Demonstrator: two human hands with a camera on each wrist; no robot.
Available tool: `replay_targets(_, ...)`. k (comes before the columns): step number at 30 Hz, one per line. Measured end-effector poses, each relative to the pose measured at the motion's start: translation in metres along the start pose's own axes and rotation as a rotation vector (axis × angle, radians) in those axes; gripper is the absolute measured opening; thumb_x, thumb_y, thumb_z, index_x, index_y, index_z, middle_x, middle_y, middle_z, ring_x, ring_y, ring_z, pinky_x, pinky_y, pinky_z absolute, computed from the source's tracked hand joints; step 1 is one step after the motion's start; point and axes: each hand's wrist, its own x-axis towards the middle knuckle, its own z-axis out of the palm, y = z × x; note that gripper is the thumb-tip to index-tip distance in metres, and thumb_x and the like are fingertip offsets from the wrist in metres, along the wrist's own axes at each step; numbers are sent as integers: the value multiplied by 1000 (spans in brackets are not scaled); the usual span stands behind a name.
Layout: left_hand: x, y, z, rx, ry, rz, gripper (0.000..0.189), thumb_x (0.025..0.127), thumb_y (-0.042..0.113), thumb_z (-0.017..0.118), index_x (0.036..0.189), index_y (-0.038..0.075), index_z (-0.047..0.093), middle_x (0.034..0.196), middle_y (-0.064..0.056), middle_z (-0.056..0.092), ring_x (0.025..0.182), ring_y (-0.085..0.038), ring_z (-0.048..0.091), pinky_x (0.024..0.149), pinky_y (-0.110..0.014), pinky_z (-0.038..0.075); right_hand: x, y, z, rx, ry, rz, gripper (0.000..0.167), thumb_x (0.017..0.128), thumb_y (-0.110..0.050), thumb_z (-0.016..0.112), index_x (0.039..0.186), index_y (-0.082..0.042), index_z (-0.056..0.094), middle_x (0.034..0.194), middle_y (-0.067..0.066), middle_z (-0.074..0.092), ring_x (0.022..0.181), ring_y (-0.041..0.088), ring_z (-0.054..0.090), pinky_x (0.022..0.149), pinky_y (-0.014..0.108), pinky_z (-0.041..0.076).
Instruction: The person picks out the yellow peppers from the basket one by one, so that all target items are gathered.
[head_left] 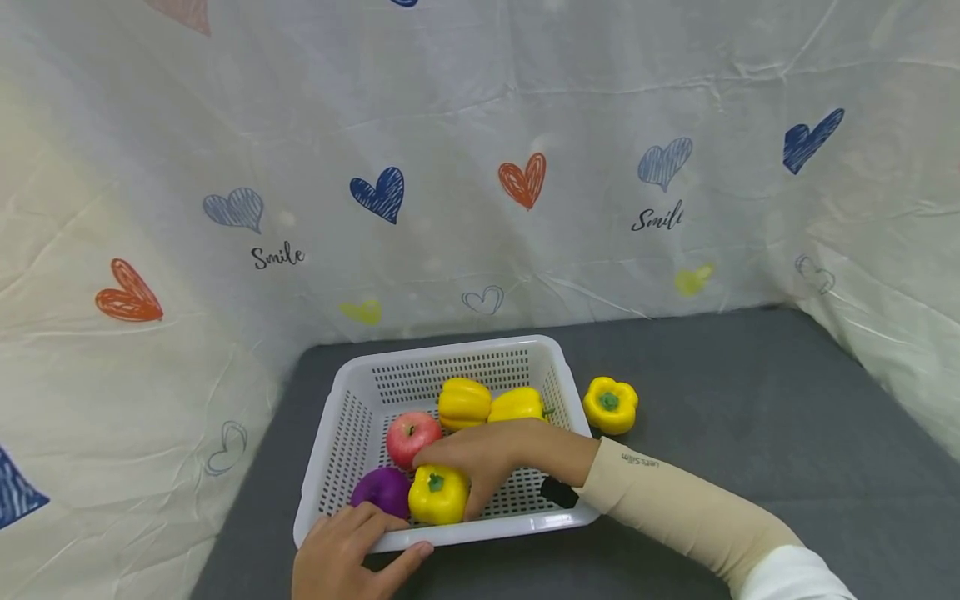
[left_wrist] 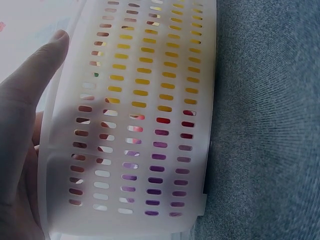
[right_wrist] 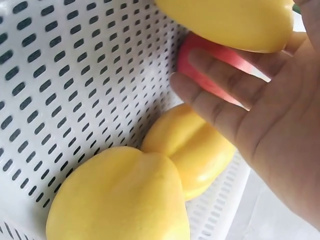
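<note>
right hand [head_left: 483, 454] grips yellow pepper [head_left: 438, 502]; left hand [head_left: 348, 550] clasps white basket [head_left: 517, 527] by rim. purple item [head_left: 381, 490]: just ahead of left hand. apple [head_left: 412, 437]: beside right hand's fingertips.

The rectangular plastic basket [head_left: 517, 527] is white, patterned with rows of narrow slots. The lobed, glossy bell peppers [head_left: 437, 497] are plain yellow; visible stems [head_left: 608, 401] are green. The round apple [head_left: 412, 438] is pinkish red; the rounded smooth item [head_left: 381, 492] is solid purple. The tabletop covering [head_left: 712, 400] is dark grey. The wrinkled off-white sheet [head_left: 450, 242] bears blue, orange-red and yellow hearts and black "Smile" lettering. The sleeve [head_left: 675, 500] is beige with dark lettering.
</note>
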Motion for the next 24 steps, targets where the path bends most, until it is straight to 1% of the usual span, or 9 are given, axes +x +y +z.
replay_targets(5, 0, -1, 0, 1, 2, 2, 32, 70, 69, 79, 78, 40, 68, 77, 32, 51, 66, 4, 47, 59, -22, 38, -3, -1, -3, 25, -3, 31, 70, 72, -28, 91, 129, -21, 51, 112, -16, 58, 101, 1, 54, 95, 20, 42)
replay_targets(11, 0, 0, -1, -2, 24, 5, 33, 69, 68, 81, 78, 40, 67, 77, 31, 52, 66, 4, 46, 58, -22, 36, -4, -1, -4, 32, -9, 45, 71, 73, -29, 91, 130, -21, 50, 112, -16, 57, 101, 2, 54, 96, 21, 42)
replay_targets(14, -1, -1, -1, -4, 43, 20, 33, 68, 67, 82, 78, 40, 67, 77, 31, 52, 65, 3, 46, 57, -21, 35, -4, -2, -5, 37, -13, 58, 71, 73, -29, 91, 130, -22, 50, 111, -16, 57, 101, 2, 54, 95, 21, 43)
replay_targets(18, -1, -1, 0, -8, 69, 35, 34, 67, 67, 83, 77, 39, 66, 78, 31, 53, 65, 3, 46, 57, -21, 34, -4, -3, -6, 26, -17, 73, 72, 73, -30, 91, 131, -22, 49, 111, -16, 57, 100, 3, 54, 95, 22, 43)
replay_targets(24, -2, -1, 0, -12, 77, 35, 34, 65, 64, 86, 78, 39, 66, 78, 31, 53, 66, 3, 47, 57, -22, 35, -6, -6, -7, -22, -22, 80, 72, 72, -31, 91, 131, -20, 50, 112, -16, 58, 100, 2, 54, 96, 21, 43)
